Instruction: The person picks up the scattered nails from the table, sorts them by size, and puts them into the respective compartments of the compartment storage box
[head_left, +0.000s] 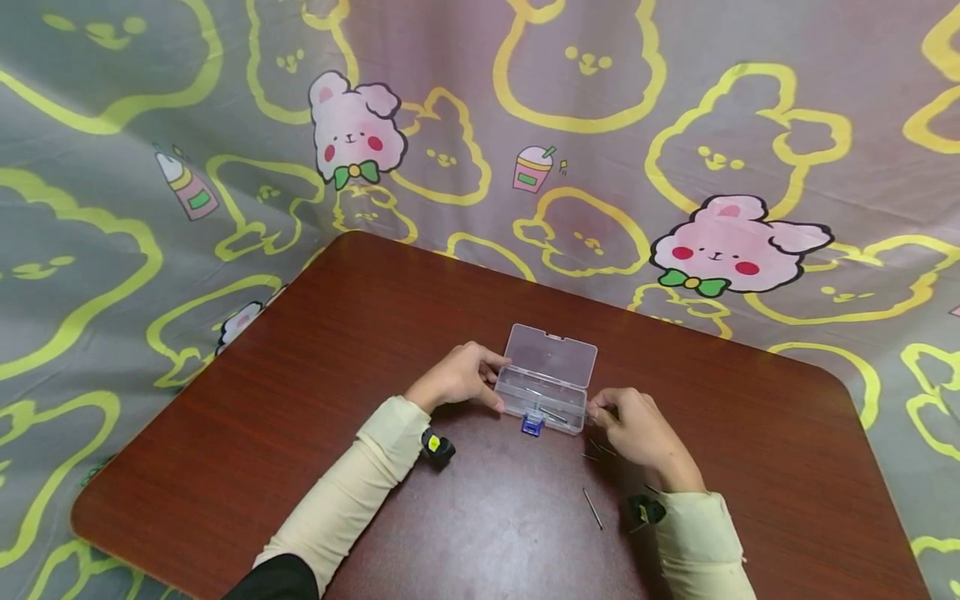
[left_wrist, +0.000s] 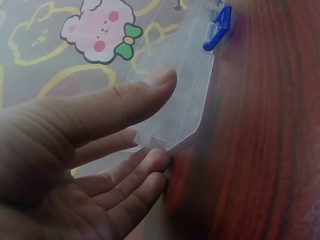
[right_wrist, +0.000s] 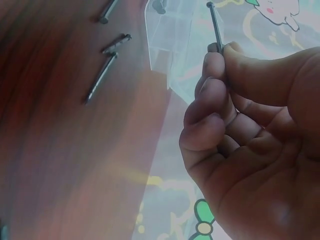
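A clear plastic box stands on the table with its lid raised at the back and a blue latch hanging at the front. Several nails lie inside it. My left hand holds the box's left end, thumb toward the front corner and fingers at the end and rear. Beside the right end is my right hand. Its thumb and index finger pinch a nail, head up in the right wrist view, the other fingers curled in.
Loose nails lie on the brown wooden table near the box's right end. Another nail lies nearer the front, and one is by the right wrist. A patterned cloth hangs behind the table.
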